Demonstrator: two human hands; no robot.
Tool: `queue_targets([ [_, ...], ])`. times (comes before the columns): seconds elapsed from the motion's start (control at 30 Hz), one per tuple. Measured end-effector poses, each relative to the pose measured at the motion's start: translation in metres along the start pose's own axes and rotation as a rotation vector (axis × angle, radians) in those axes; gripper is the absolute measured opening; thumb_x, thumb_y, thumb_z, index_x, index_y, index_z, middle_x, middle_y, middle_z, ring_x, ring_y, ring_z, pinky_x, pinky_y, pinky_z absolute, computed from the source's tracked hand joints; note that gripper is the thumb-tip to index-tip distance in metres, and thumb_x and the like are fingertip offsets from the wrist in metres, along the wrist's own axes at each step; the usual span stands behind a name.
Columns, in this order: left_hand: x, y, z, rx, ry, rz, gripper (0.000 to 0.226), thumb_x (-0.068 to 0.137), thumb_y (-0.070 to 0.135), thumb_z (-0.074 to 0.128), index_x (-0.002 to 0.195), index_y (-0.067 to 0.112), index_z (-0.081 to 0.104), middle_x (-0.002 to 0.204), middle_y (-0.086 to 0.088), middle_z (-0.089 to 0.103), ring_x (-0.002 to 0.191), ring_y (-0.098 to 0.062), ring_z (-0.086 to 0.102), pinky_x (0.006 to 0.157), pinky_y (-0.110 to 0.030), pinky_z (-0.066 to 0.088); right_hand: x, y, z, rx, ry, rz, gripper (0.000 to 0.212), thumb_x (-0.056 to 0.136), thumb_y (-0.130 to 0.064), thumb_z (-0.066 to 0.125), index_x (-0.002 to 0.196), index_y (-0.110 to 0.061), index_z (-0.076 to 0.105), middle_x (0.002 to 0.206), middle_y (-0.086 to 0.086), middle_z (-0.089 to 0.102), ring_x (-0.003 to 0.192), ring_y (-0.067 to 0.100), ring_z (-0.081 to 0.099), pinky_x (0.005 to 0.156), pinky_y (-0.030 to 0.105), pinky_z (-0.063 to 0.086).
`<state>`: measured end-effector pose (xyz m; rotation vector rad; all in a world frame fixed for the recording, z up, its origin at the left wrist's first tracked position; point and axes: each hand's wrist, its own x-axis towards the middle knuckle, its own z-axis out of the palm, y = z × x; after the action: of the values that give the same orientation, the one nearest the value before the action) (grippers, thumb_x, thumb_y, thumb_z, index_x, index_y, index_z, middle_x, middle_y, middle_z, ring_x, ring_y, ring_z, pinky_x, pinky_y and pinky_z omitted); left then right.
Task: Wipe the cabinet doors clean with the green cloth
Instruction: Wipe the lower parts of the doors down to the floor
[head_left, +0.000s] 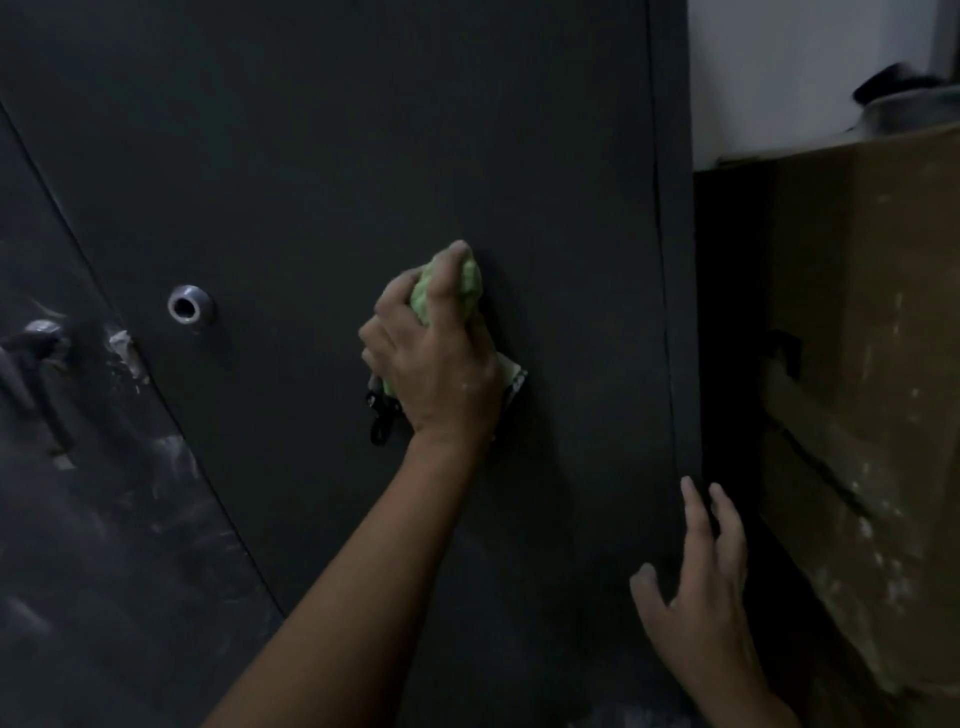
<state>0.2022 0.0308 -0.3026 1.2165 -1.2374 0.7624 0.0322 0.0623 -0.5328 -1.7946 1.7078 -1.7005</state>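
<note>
My left hand (436, 358) has the green cloth (470, 283) bunched up and clenched, fingers curled round it, pressing it flat against the dark cabinet door (322, 145) at about the middle of the panel; my right hand (701, 597) holds nothing, fingers straight and spread, low down by the door's right edge, though I cannot tell whether the fingertips touch the panel or only hover near it; so the cloth is straight ahead of me and up from the right hand, and the left arm is the one that does the reaching. The door stands tall, its long axis running up and down, so I judge the coming strokes should follow that line, up above the cloth and down below it, where plenty of panel lies either way. The round metal fitting (191, 306) sits well to the left of the cloth, at much the same height; beyond the seam the neighbouring door (104, 519) shows pale smears below its handle (39, 338), and that side is nearer my left hand than my right; something small and black hangs under my left palm, too blurred to name.
</note>
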Motion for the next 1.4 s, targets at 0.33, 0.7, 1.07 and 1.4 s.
queue_targets([
  [0.33, -0.066, 0.032, 0.028, 0.077, -0.512, 0.695, 0.083, 0.075, 0.045, 0.074, 0.149, 0.031, 0.038, 0.137, -0.007, 0.033, 0.106, -0.027, 0.036, 0.082, -0.043, 0.045, 0.014, 0.001, -0.018, 0.331, -0.096, 0.252, 0.094, 0.082, 0.009, 0.060, 0.140, -0.058, 0.030, 0.149, -0.017, 0.034, 0.139, 0.011, 0.037, 0.118, 0.042, 0.031],
  [0.7, -0.171, 0.016, 0.043, 0.140, -0.681, 1.076, 0.068, 0.082, 0.040, 0.065, 0.143, 0.021, 0.044, 0.124, -0.009, 0.053, 0.097, -0.027, 0.053, 0.072, -0.039, 0.049, 0.025, 0.008, -0.043, 0.872, -0.060, 0.440, 0.052, 0.082, -0.034, 0.040, 0.129, -0.035, 0.063, 0.124, -0.016, 0.069, 0.120, 0.002, 0.059, 0.103, 0.032, 0.041],
  [1.07, -0.266, -0.044, 0.038, 0.088, -0.865, 1.237, 0.051, 0.090, 0.028, 0.043, 0.140, 0.022, 0.051, 0.120, -0.006, 0.059, 0.093, -0.023, 0.057, 0.073, -0.035, 0.051, 0.019, 0.032, -0.029, 0.669, -0.230, 0.401, 0.061, 0.080, -0.051, 0.047, 0.140, -0.041, 0.052, 0.147, -0.011, 0.051, 0.135, 0.004, 0.045, 0.116, 0.046, 0.036],
  [1.4, -0.333, -0.108, 0.015, 0.129, -0.863, 1.012, 0.057, 0.086, 0.022, 0.040, 0.143, 0.027, 0.045, 0.124, -0.008, 0.050, 0.091, -0.028, 0.048, 0.072, -0.037, 0.046, 0.002, 0.054, -0.017, 0.502, -0.325, 0.362, 0.068, 0.086, -0.056, 0.042, 0.153, -0.046, 0.030, 0.157, -0.013, 0.036, 0.143, 0.005, 0.035, 0.118, 0.047, 0.034],
])
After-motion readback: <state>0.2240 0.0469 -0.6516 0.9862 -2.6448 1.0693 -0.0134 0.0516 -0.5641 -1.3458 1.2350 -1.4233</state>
